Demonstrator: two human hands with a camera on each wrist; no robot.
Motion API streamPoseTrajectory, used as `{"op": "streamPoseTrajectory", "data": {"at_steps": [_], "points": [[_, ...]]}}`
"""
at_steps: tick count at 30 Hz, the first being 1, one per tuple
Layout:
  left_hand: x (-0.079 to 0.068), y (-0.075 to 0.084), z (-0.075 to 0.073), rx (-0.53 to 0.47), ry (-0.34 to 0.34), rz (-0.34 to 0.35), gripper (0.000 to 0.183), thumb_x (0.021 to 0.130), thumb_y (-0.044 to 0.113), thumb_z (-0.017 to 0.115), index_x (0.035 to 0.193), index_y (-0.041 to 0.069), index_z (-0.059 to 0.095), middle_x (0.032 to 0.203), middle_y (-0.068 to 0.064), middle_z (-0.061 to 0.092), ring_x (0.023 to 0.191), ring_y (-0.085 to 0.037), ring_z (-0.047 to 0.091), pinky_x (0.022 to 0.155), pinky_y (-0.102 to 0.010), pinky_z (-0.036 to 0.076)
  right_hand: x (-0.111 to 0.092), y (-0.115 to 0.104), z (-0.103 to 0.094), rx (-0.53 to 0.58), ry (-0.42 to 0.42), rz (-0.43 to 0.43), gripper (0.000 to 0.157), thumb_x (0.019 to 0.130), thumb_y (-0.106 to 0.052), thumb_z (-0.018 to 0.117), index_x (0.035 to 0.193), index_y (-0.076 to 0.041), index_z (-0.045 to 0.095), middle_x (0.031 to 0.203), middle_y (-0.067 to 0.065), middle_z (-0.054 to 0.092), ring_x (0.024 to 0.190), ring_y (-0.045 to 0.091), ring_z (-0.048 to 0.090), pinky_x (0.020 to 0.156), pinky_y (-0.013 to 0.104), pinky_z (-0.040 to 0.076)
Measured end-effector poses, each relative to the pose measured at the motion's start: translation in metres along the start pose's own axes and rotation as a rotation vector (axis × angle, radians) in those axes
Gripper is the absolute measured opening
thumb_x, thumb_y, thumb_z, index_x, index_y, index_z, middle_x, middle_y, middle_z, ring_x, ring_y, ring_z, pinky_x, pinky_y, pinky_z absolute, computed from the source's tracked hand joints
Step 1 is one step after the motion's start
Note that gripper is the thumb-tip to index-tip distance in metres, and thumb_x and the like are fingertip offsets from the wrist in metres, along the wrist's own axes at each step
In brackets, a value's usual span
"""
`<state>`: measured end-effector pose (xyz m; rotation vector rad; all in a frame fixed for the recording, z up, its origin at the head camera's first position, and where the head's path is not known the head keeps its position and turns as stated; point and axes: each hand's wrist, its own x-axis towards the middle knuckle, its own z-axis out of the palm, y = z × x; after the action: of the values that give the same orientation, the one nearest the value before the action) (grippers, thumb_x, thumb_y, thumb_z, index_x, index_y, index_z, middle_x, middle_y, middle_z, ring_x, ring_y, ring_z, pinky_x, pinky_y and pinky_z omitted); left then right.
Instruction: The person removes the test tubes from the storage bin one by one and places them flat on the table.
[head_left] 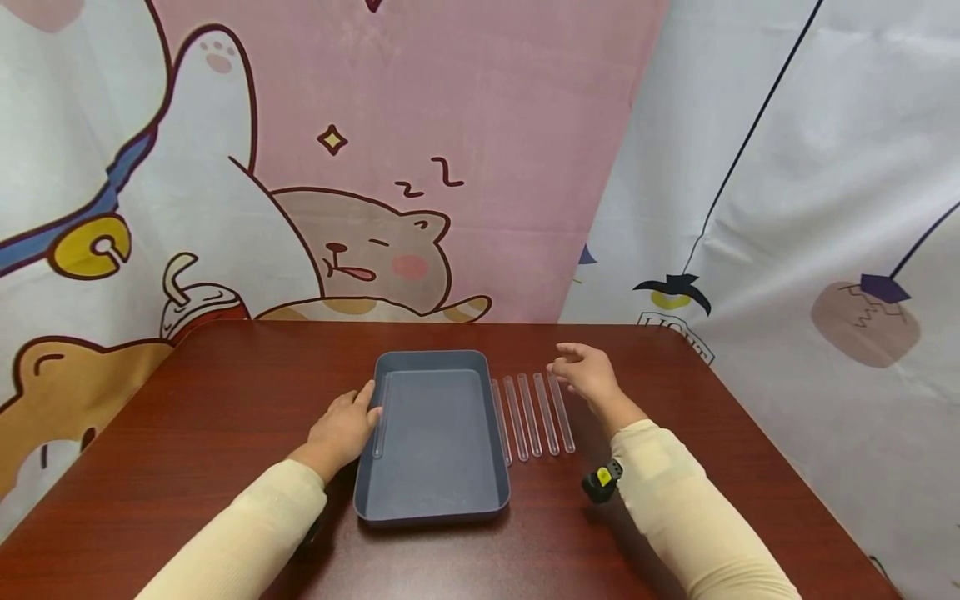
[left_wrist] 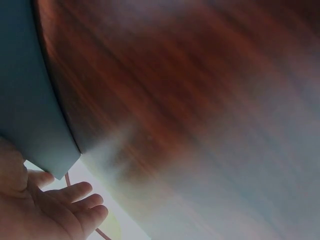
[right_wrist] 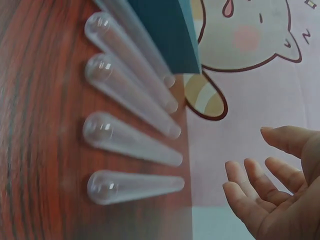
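A grey rectangular tray (head_left: pixel 442 442) lies on the table with one clear test tube (head_left: pixel 382 417) along its left inner side. My left hand (head_left: pixel 341 429) rests at the tray's left rim, its thumb and index finger reaching over the edge. In the left wrist view the other fingers (left_wrist: pixel 90 217) extend loosely outside the tray. Several clear tubes lie side by side to the tray's right. Near the far end of the rightmost tube (head_left: pixel 562 417), my right hand (head_left: pixel 588 375) hovers with fingers relaxed and apart. The right wrist view shows a gap between that hand and the tubes (right_wrist: pixel 135 187).
The dark red wooden table (head_left: pixel 247 433) ends at a cartoon-printed cloth (head_left: pixel 480 167) hanging behind it. Another hanging cloth (head_left: pixel 847 250) stands to the right. A black wrist device (head_left: pixel 602 481) is on my right sleeve.
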<state>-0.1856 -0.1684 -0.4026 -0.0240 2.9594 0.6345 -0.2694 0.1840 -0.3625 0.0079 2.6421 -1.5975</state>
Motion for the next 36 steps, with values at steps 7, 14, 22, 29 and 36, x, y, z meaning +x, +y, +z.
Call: {"op": "streamPoseTrajectory", "data": {"at_steps": [7,14,22,29,36], "points": [[0.000,-0.001,0.001,-0.005,0.008,-0.004,0.060,0.103,0.028,0.043,0.153,0.002,0.021,0.146,-0.033,0.033,0.138,-0.047,0.028,0.106,-0.060,0.032,-0.006,-0.013,0.015,0.040,-0.020,-0.037,0.049,0.094,-0.010,0.059,0.141,-0.002,0.047,0.120,0.022,0.061,0.109,0.035,0.061,0.092,0.050,0.048],[0.000,0.001,0.000,-0.007,0.005,-0.003,0.059,0.103,0.028,0.043,0.153,0.003,0.022,0.146,-0.033,0.032,0.138,-0.047,0.028,0.106,-0.060,0.032,-0.009,-0.027,0.030,0.024,-0.037,-0.067,0.049,0.093,-0.012,0.064,0.139,-0.004,0.050,0.119,0.020,0.063,0.104,0.031,0.063,0.092,0.048,0.050],[-0.001,0.000,0.000,0.004,0.019,0.009,0.059,0.103,0.027,0.043,0.152,0.002,0.024,0.145,-0.034,0.035,0.136,-0.047,0.031,0.105,-0.059,0.034,-0.012,-0.043,0.050,0.096,-0.077,-0.075,0.044,0.093,-0.010,0.063,0.136,-0.003,0.054,0.114,0.019,0.067,0.106,0.033,0.064,0.079,0.032,0.054],[0.000,-0.001,0.001,0.002,0.016,0.008,0.059,0.103,0.027,0.043,0.152,0.002,0.023,0.145,-0.033,0.034,0.137,-0.047,0.029,0.106,-0.059,0.033,-0.013,-0.054,0.066,0.151,-0.098,-0.075,0.044,0.090,-0.009,0.065,0.133,-0.003,0.057,0.113,0.019,0.067,0.103,0.034,0.066,0.079,0.033,0.056],[0.000,0.001,0.000,-0.002,0.010,0.004,0.059,0.104,0.028,0.042,0.153,0.002,0.022,0.146,-0.034,0.033,0.137,-0.047,0.030,0.105,-0.059,0.033,-0.012,-0.063,0.077,0.164,-0.123,-0.062,0.045,0.090,-0.012,0.067,0.134,-0.006,0.057,0.113,0.017,0.067,0.100,0.029,0.069,0.085,0.041,0.055]]}}
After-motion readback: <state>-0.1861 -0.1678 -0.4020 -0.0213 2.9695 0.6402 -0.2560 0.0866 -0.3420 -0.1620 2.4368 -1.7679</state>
